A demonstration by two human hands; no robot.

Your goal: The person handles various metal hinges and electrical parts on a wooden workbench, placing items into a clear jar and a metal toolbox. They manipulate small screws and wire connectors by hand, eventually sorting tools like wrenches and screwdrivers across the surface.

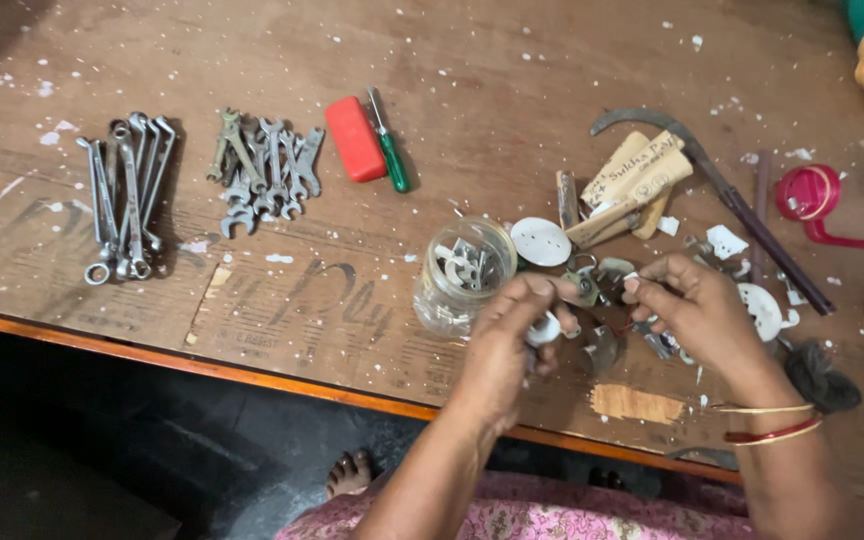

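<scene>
Both hands pinch small parts beside the jar (464, 275), near table edge (252, 375).

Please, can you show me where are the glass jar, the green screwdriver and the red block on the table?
glass jar (464, 275): head view, on its clear side wall.
green screwdriver (393, 160): head view, on the green handle.
red block (355, 139): head view, on the middle of its top face.

Left hand (512, 335) pinching small white part (545, 330), right hand (692, 310) over metal bits, glass jar (464, 275) beside
</scene>
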